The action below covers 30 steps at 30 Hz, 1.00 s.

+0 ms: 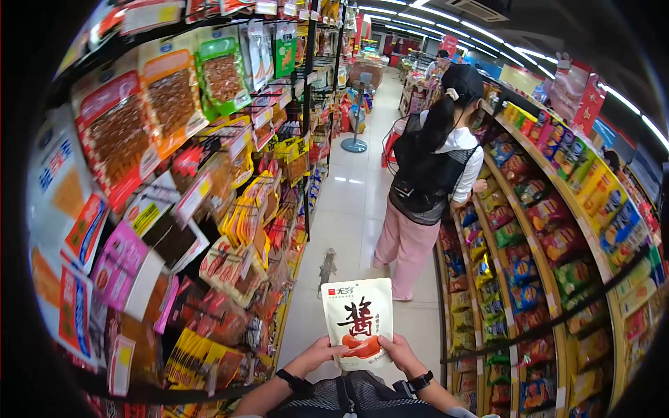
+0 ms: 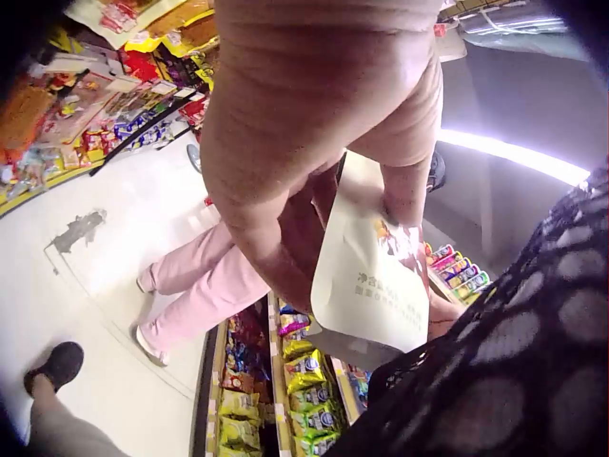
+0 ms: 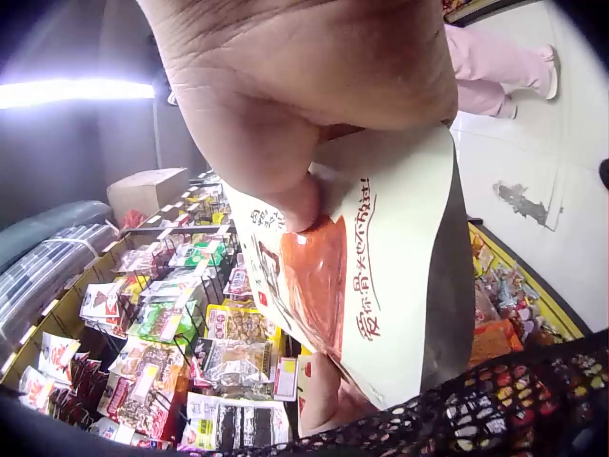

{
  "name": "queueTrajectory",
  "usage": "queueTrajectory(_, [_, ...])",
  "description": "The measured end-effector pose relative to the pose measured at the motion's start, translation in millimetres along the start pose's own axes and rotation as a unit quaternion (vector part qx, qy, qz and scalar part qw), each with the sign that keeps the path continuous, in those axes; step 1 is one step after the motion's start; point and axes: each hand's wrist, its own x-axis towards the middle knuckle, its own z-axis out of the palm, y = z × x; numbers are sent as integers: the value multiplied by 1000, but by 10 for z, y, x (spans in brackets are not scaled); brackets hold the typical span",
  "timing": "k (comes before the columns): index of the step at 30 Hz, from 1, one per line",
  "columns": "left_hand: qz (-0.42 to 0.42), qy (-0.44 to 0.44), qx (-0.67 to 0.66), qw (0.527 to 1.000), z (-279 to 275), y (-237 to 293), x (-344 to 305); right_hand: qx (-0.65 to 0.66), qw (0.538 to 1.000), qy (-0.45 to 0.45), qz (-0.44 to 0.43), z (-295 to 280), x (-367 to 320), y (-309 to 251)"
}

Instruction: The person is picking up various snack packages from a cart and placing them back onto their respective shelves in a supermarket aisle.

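Note:
A cream snack pouch point(image 1: 359, 317) with a large black character and a reddish food picture is held upright in front of the body. My left hand point(image 1: 318, 355) pinches its lower left edge, thumb on the printed front. On the other side my right hand point(image 1: 399, 352) grips the lower right edge, its thumb beside the food picture. In the left wrist view the left hand point(image 2: 319, 124) curls round the pouch point(image 2: 371, 276), fingers partly hidden behind it. The right wrist view shows the right thumb pressed on the front of the pouch point(image 3: 400, 248).
Hanging snack packets point(image 1: 171, 94) fill the rack on the left. Shelves of chip bags point(image 1: 526, 244) line the right side. A person in pink trousers point(image 1: 411, 237) stands ahead in the aisle, near a round-based stand point(image 1: 354, 145). The floor point(image 1: 341, 223) has a dark worn patch.

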Motion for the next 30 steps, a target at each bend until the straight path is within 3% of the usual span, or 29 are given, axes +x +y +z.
queueTrajectory(2, [6,-3,-3,1000,-195,291,457,-4,999,-34,17,-156,608,-254])
queueTrajectory(5, [38,12,-1,999,-356,943,1162,-41,997,-57,-40,-416,1563,-620])
queueTrajectory(7, [57,26,-8,998,-483,1266,1593,-151,983,-62,-88,-545,2059,-1090])
queueTrajectory(9, [56,40,-61,996,-514,1702,2003,-12,995,-75,-60,-576,2502,-1533])
queueTrajectory(12, [53,72,-58,994,-525,2278,2491,49,995,-69,-56,-628,3200,-2055])
queueTrajectory(14, [89,66,-78,991,-577,2535,2758,52,996,-60,-36,-623,3525,-2420])
queueTrajectory(22, [80,90,9,993,-1524,3218,4251,24,996,-78,-36,-944,5263,-3081])
queueTrajectory(30, [82,70,58,993,-2333,4430,5729,-20,999,-24,-31,-972,6820,-4331])
